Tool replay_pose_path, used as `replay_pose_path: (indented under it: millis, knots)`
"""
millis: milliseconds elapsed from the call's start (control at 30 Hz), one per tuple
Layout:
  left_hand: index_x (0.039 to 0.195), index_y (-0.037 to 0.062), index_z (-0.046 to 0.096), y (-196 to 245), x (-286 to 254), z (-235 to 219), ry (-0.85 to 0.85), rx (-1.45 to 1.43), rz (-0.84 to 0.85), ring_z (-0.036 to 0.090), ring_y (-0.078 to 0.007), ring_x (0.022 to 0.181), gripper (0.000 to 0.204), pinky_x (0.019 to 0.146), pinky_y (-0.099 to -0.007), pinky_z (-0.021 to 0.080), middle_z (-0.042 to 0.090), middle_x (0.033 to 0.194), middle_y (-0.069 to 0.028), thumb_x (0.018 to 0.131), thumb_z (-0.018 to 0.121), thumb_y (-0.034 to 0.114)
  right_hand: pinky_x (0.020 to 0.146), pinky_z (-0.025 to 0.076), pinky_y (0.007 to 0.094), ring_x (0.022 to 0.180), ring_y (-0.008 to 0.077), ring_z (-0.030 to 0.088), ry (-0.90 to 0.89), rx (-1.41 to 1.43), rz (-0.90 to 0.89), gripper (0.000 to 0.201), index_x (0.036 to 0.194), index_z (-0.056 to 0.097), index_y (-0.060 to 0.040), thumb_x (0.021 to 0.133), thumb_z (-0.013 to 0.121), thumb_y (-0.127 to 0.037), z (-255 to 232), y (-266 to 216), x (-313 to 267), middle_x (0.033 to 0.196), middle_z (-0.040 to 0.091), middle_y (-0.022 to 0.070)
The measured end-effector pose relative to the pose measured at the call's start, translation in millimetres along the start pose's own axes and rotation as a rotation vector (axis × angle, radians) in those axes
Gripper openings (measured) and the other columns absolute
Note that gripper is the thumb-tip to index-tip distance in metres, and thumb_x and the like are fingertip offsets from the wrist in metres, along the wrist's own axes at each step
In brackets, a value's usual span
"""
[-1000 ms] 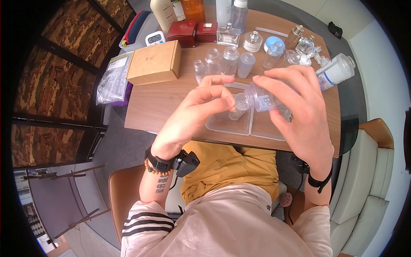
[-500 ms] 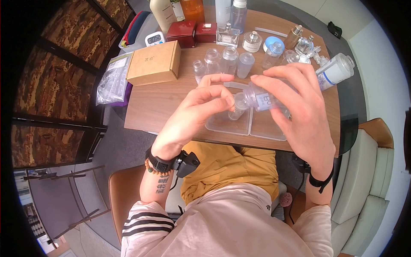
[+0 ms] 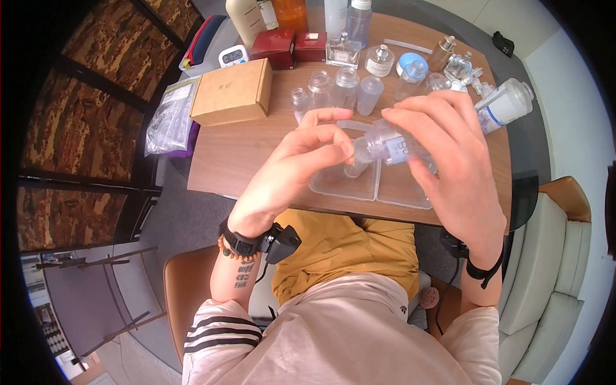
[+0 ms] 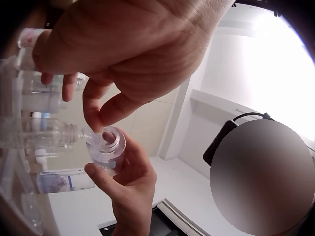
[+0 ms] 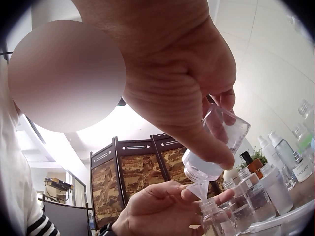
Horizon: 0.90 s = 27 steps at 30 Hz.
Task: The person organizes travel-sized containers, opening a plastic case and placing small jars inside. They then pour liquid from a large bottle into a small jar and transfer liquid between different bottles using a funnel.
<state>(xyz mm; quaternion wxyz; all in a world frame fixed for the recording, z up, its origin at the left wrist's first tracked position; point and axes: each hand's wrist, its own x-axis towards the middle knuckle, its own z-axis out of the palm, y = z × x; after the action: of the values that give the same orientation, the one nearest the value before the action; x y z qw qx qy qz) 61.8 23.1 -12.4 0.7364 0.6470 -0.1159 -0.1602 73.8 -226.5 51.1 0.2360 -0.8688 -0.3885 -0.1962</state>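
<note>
My left hand (image 3: pixel 289 157) pinches the rim of a small clear funnel (image 5: pixel 199 189) between thumb and index finger. The funnel's stem sits in the neck of a small clear bottle (image 5: pixel 211 216) standing below. In my right hand (image 3: pixel 459 160) is a larger clear bottle (image 3: pixel 396 149) with a pale label, gripped between thumb and fingers. It is tipped over, its uncapped mouth right at the funnel's rim. A shallow clear divided tray (image 3: pixel 343 192) lies under both hands, partly covered by them.
Several clear bottles (image 3: pixel 345 90) stand just beyond the hands. Behind them are perfume bottles (image 3: pixel 380 61), dark red boxes (image 3: pixel 274 50) and tall bottles. A cardboard box (image 3: pixel 231 93) sits at the left, a large white-labelled bottle (image 3: pixel 505 108) lies tilted at the right.
The bottle in my right hand has shifted slightly toward the funnel and turned a little, along with the hand. My left hand keeps its pinch on the funnel.
</note>
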Motion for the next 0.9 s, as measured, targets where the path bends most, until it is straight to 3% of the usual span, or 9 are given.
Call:
replay_pose_path:
  millis: [367,433,733,900]
  knots:
    - [0.094,0.0077,0.073,-2.8,1.8,0.1,0.002,0.009,0.005,0.033,-0.0219,0.153,0.018,0.121,-0.0399,0.031,0.055,0.141,-0.0098,0.101,0.065,0.021,0.099,0.051,0.0451,0.116,0.0342,0.058,-0.001,-0.014,-0.001,0.055,0.122,0.071,-0.0042,0.070,0.071,0.013,1.6,1.5,-1.1,0.121,0.068,0.0090]
    - [0.096,0.0048,0.072,-3.6,1.4,-0.1,0.003,0.020,0.015,0.048,-0.0161,0.131,0.018,0.110,-0.0340,0.037,0.047,0.154,-0.0090,0.104,0.065,0.019,0.099,0.051,0.0452,0.116,0.0343,0.057,0.001,-0.011,0.004,0.055,0.122,0.071,-0.0042,0.071,0.071,0.013,2.3,0.6,-1.1,0.122,0.068,0.0091]
    - [0.096,0.0049,0.071,-5.8,1.2,0.7,0.005,0.011,0.032,0.046,-0.0171,0.133,0.018,0.111,-0.0352,0.037,0.046,0.156,-0.0102,0.104,0.064,0.020,0.098,0.049,0.0458,0.117,0.0338,0.057,-0.017,-0.039,-0.006,0.054,0.123,0.073,-0.0054,0.072,0.069,0.014,-0.2,-1.7,1.4,0.122,0.068,0.0087]
    - [0.096,0.0046,0.072,-6.5,0.6,1.3,0.013,-0.011,0.039,0.047,-0.0176,0.132,0.019,0.111,-0.0360,0.036,0.047,0.155,-0.0108,0.104,0.065,0.021,0.099,0.048,0.0455,0.119,0.0335,0.057,-0.053,-0.201,-0.008,0.055,0.122,0.074,-0.0083,0.072,0.069,0.014,-4.3,-10.2,4.4,0.122,0.068,0.0058]
